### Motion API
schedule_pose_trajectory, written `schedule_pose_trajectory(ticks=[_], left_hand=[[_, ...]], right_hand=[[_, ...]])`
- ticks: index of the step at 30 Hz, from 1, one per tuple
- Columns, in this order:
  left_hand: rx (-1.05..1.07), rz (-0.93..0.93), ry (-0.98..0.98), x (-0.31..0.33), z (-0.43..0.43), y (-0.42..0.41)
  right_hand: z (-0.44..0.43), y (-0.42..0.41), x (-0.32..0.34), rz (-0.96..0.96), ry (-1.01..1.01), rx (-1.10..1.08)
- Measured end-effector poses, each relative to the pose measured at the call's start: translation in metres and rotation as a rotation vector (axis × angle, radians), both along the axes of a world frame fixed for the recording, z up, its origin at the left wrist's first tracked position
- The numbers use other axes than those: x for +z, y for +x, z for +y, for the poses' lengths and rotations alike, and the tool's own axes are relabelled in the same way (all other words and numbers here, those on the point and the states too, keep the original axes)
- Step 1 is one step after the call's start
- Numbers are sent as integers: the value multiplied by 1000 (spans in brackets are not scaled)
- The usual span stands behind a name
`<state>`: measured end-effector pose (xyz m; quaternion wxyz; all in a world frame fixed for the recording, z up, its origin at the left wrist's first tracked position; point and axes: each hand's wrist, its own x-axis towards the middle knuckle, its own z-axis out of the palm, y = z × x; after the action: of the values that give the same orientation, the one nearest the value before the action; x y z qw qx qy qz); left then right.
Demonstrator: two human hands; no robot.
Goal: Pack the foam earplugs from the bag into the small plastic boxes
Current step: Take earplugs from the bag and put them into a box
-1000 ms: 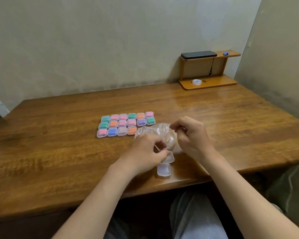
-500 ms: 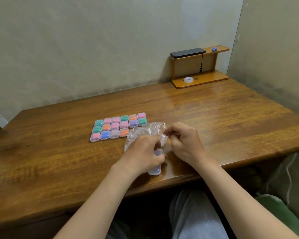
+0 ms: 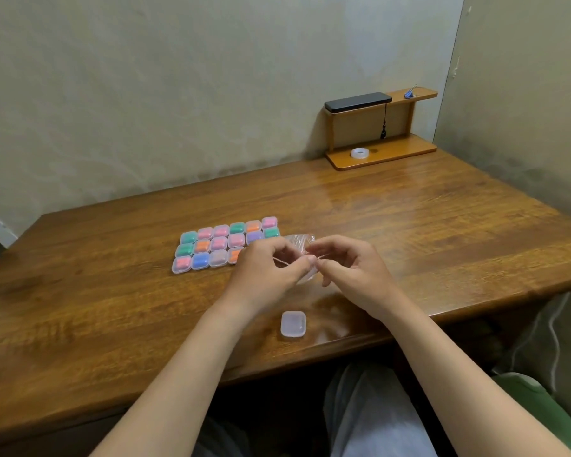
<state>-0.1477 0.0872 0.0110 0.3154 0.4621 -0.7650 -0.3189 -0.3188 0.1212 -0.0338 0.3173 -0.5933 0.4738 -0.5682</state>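
A crumpled clear plastic bag (image 3: pixel 300 240) is held just above the table between both hands. My left hand (image 3: pixel 271 265) pinches its near edge with thumb and fingertips. My right hand (image 3: pixel 346 265) pinches the same edge from the other side, so the two grips almost touch. No earplugs show inside the bag. One small clear plastic box (image 3: pixel 293 323) lies shut on the table in front of my hands, with nothing coloured in it. To the left, several small boxes with coloured earplugs (image 3: pixel 226 243) stand in three rows.
The wooden table (image 3: pixel 112 308) runs to its front edge near my lap. A small wooden shelf (image 3: pixel 381 153) at the back right carries a roll of clear tape (image 3: pixel 359 153) and a black flat case (image 3: pixel 357 101). Walls close in behind and to the right.
Both hands have lifted away from the clear box, which now lies uncovered on the table. The bag has been drawn up between my fingertips.
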Motion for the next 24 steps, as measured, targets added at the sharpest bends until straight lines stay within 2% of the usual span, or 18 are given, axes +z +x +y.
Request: schedule_pose_trajectory(ticks=[3, 8, 24], left_hand=[[-24, 74, 37, 2, 1, 2], [-102, 158, 54, 6, 8, 9], [-4, 178, -255, -9, 7, 9]], right_hand=[[3, 1, 5, -144, 4, 88], [-1, -1, 3, -322, 38, 97], [2, 13, 13, -289, -18, 111]])
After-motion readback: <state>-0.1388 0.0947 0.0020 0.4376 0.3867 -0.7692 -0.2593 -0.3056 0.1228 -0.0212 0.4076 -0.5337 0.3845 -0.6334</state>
